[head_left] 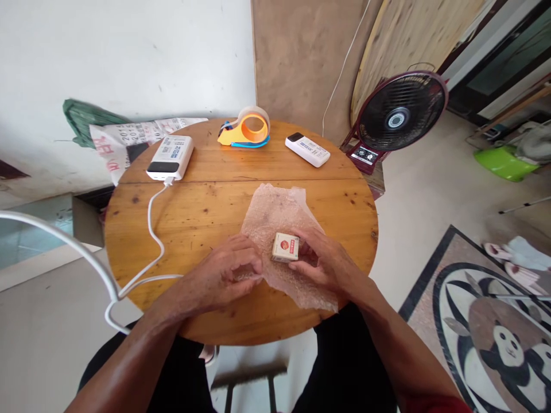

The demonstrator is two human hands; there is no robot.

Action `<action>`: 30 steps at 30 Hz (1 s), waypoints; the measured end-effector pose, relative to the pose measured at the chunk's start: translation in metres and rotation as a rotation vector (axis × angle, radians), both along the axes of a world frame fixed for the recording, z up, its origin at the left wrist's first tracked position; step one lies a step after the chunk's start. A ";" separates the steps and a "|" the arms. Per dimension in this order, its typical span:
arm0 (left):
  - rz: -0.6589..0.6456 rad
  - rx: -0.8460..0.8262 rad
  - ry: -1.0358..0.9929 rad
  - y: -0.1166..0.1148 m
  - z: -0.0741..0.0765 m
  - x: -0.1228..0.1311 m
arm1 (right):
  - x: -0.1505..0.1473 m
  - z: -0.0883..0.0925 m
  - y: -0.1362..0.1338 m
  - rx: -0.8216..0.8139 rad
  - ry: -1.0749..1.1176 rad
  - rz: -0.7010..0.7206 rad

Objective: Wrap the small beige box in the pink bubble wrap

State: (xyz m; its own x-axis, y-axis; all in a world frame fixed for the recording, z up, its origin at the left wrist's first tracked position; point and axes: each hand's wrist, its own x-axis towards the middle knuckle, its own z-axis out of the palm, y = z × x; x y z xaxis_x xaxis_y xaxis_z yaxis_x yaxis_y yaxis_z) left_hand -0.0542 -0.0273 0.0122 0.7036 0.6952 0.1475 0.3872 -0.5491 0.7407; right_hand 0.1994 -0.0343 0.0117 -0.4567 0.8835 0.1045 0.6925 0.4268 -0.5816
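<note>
Surface: a round wooden table (pixel 206 201) on a pale tiled floor, with a plaster wall and a leaning board behind it. A sheet of bubble wrap (pixel 275 215) lies flat at the table's near centre. On it stands a small cardboard box (pixel 285 248) with a red round mark; its print is too small to read.

The right hand (pixel 322 261) grips the box from its right side, the thumb on the near face. The other fingers are hidden behind the box. The left hand (pixel 228 275) rests curled on the wrap's left edge, just beside the box and apart from it. Its fingertips are tucked under the palm, so whether they pinch the sheet cannot be told.

At the far edge lie a white power bank (pixel 171 156), a tape dispenser (pixel 245 131) in orange and blue, and a second white device (pixel 307 149). A white cable (pixel 155 229) runs from the power bank off the near-left rim, where its end is cut off.

A floor fan (pixel 401 112) stands to the right beyond the table. A panda rug (pixel 495 332) is partly out of frame.
</note>
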 end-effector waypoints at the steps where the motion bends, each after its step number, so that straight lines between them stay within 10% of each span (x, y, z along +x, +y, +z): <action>1: 0.057 -0.009 0.000 -0.001 0.000 0.001 | 0.003 0.003 0.000 -0.012 0.042 0.018; 8: 0.400 -0.044 0.055 -0.003 0.000 0.015 | 0.027 0.028 -0.006 -0.156 0.203 0.175; 16: 0.618 -0.175 0.038 0.000 -0.008 0.029 | 0.031 0.006 -0.006 -0.095 0.231 0.075; 24: 0.403 -0.260 0.010 0.009 0.009 0.023 | 0.035 0.000 0.002 -0.207 0.314 -0.030; 30: 0.269 -0.020 0.138 0.009 0.008 0.020 | 0.028 -0.002 -0.001 -0.160 0.303 0.002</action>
